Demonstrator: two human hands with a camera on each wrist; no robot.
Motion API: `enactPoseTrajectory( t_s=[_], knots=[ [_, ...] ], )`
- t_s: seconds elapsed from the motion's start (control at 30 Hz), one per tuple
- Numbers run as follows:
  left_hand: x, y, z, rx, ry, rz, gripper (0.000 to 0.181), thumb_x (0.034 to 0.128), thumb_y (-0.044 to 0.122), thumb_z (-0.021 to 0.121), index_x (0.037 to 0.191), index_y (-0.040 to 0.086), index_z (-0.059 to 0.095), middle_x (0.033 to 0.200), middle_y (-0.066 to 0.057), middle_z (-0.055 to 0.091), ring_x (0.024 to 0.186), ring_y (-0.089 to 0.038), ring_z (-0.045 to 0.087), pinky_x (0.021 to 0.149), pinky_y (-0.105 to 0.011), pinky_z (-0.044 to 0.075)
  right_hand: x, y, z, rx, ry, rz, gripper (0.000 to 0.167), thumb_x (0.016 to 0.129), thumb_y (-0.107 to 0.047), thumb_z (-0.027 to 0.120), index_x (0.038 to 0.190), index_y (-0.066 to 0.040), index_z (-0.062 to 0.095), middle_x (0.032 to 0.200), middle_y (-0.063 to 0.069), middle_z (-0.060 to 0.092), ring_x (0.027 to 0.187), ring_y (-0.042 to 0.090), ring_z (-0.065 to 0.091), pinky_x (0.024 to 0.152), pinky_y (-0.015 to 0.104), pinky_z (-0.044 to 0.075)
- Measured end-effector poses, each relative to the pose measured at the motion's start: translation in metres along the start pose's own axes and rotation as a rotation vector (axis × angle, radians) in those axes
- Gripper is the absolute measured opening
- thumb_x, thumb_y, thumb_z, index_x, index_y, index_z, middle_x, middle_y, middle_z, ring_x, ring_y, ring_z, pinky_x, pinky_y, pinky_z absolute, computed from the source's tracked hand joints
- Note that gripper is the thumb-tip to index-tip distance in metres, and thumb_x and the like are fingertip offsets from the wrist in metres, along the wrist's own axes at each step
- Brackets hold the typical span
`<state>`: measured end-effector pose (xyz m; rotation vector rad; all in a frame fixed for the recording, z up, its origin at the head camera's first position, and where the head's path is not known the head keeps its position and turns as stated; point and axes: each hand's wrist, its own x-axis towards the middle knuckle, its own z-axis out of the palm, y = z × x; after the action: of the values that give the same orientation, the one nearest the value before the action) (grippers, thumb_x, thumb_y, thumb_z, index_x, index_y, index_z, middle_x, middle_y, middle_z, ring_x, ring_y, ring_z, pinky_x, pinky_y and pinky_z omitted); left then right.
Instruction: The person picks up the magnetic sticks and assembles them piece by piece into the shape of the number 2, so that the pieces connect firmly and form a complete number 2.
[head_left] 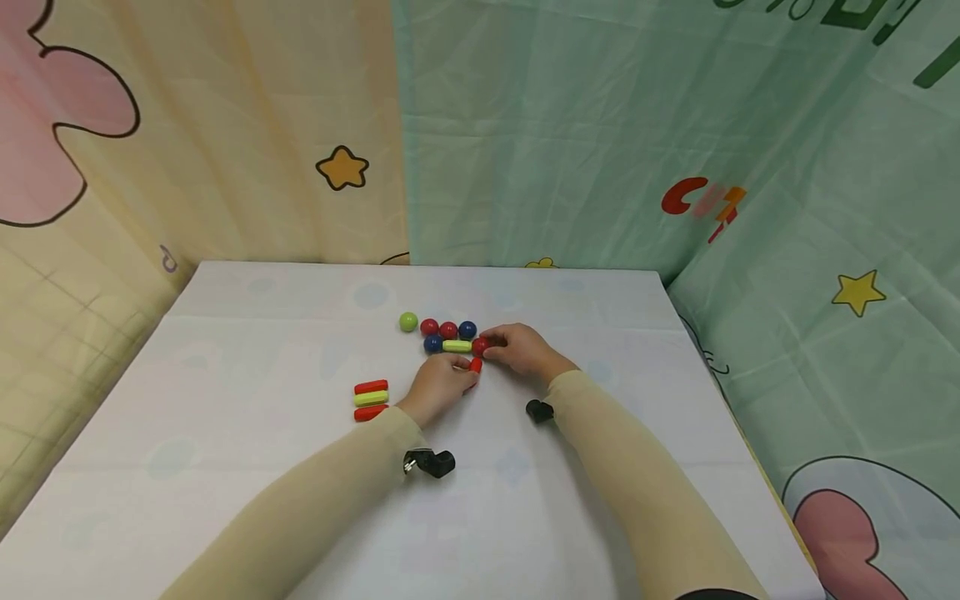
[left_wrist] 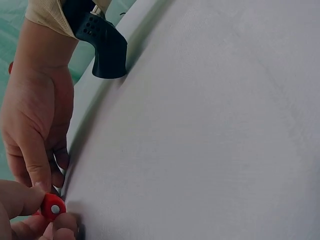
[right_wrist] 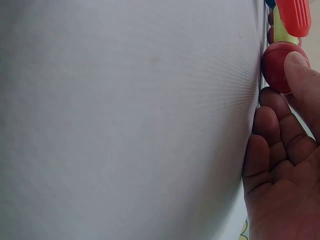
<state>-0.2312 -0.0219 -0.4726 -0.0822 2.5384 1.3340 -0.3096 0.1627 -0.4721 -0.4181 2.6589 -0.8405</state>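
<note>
In the head view, the left hand pinches a short red stick just in front of a dark red ball. The right hand holds that ball between thumb and fingers, at the right end of a yellow-green stick. A blue ball sits at the stick's left end. The left wrist view shows the red stick end-on between the left fingers, its tip pale in the middle. In the right wrist view the thumb presses the dark red ball, with the red stick close above it.
Behind the stick, a row holds a green ball, two dark red balls and a blue ball. Left of the left hand lie two red sticks with a yellow-green stick between them. The white table meets hanging curtains.
</note>
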Motion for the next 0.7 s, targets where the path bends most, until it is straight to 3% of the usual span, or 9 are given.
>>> enactPoseTrajectory(
  t_s=[0.37, 0.7],
  knots=[
    [0.0042, 0.0049, 0.0048, -0.014, 0.008, -0.018, 0.028, 0.1005, 0.027, 0.072, 0.116, 0.004, 0.076, 0.098, -0.006, 0.073, 0.085, -0.021, 0.061, 0.065, -0.023, 0.047, -0.0005, 0.0005, 0.0004, -0.015, 0.011, -0.017, 0.041, 0.103, -0.026, 0.070, 0.142, -0.014, 0.067, 0.135, 0.007, 0.071, 0.125, 0.026, 0.062, 0.115, 0.045, 0.048],
    [0.0077, 0.0064, 0.0090, -0.020, 0.028, -0.030, 0.027, 0.1004, 0.027, 0.072, 0.116, 0.004, 0.076, 0.105, -0.007, 0.073, 0.097, -0.024, 0.062, 0.079, -0.029, 0.055, 0.0013, 0.0020, -0.0002, -0.033, -0.003, -0.031, 0.041, 0.104, -0.026, 0.068, 0.142, -0.012, 0.067, 0.138, 0.008, 0.070, 0.130, 0.027, 0.061, 0.117, 0.046, 0.046]
  ],
)
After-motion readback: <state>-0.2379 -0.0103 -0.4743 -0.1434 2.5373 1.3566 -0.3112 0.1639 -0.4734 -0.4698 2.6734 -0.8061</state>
